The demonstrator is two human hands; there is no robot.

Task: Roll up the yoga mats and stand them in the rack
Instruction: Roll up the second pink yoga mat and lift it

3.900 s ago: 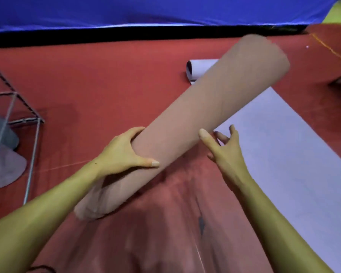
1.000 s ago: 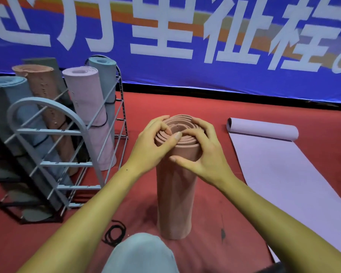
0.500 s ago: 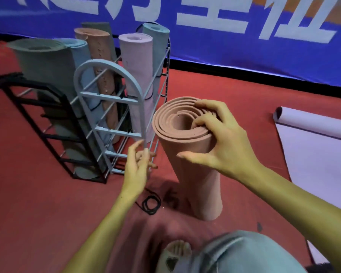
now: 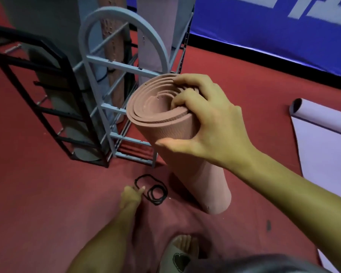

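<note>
Pink rolled mat (image 4: 187, 134) on end, tilted, beside grey rack (image 4: 124, 66) holding upright rolled mats (image 4: 156, 36).

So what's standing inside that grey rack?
Rolled mats stand upright in the grey rack: a brown one and a pink one show between the bars. More grey rolls sit behind, but the frame and picture edge hide their tops.

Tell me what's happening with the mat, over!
Right hand grips pink rolled mat, tilted on the floor. Left hand reaching black bands. Grey rack beside, mat not in yet.
</note>
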